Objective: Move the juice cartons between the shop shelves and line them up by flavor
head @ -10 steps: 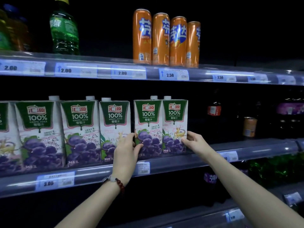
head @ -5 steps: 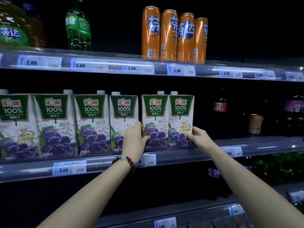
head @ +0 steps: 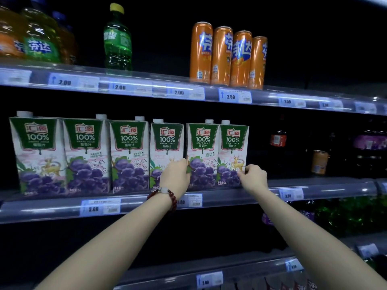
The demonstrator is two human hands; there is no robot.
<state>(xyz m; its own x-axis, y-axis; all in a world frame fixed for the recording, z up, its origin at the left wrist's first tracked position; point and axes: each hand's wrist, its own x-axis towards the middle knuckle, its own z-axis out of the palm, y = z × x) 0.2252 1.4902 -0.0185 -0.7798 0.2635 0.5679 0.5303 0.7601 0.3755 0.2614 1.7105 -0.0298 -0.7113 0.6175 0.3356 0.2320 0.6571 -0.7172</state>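
Note:
Several white-and-green grape juice cartons stand in a row on the middle shelf [head: 314,186]. My left hand [head: 174,177] reaches into the narrow gap between the fourth carton [head: 166,143] and the fifth carton [head: 202,147], fingers on the fifth carton's left side. My right hand [head: 254,176] pinches the lower right edge of the sixth, rightmost carton [head: 233,147]. The fifth and sixth cartons touch each other and sit between my two hands.
The top shelf [head: 146,88] holds orange soda cans [head: 228,57], a green bottle [head: 118,38] and larger bottles [head: 39,38] at the left. Right of the cartons the shelf is dark, with a dark bottle [head: 278,141] and a can [head: 319,162] set back. Price tags line the shelf edges.
Both hands stay on the same pair of cartons. The gap to the fourth carton looks slightly narrower. My view has swung left, showing more cartons there.

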